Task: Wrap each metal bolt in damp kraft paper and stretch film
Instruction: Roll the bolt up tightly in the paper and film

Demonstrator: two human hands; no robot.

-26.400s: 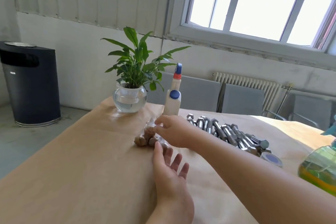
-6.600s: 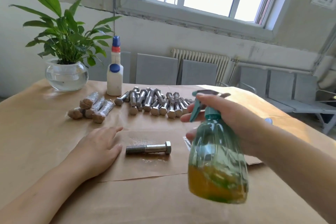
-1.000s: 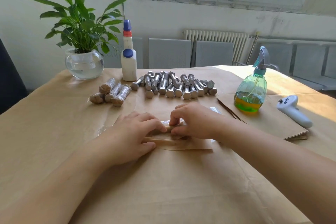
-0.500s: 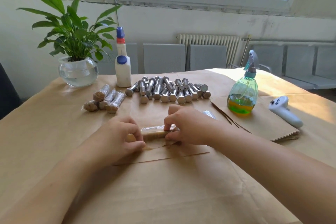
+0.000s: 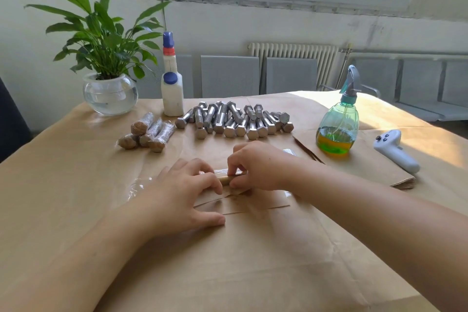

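Observation:
A bolt rolled in kraft paper [image 5: 224, 179] lies across the middle of the table, mostly hidden by my hands. My left hand [image 5: 182, 195] curls its fingers over the roll's left end, thumb flat on the paper. My right hand [image 5: 258, 167] pinches the right end. Clear stretch film [image 5: 138, 186] lies crinkled beneath and to the left of the roll. A loose kraft sheet [image 5: 253, 206] with wet spots sits just in front. Several bare metal bolts [image 5: 233, 120] are piled behind. Several wrapped bolts [image 5: 148, 133] lie at the left.
A green spray bottle [image 5: 338, 125] stands on a stack of kraft sheets [image 5: 379, 167] at the right, beside a white controller [image 5: 395, 151]. A white glue bottle [image 5: 172, 78] and a potted plant in a glass bowl [image 5: 110, 92] stand at the back left.
Both hands have rolled the papered bolt a little further on the film, and the left thumb now lies flat on the paper. The view has shifted slightly.

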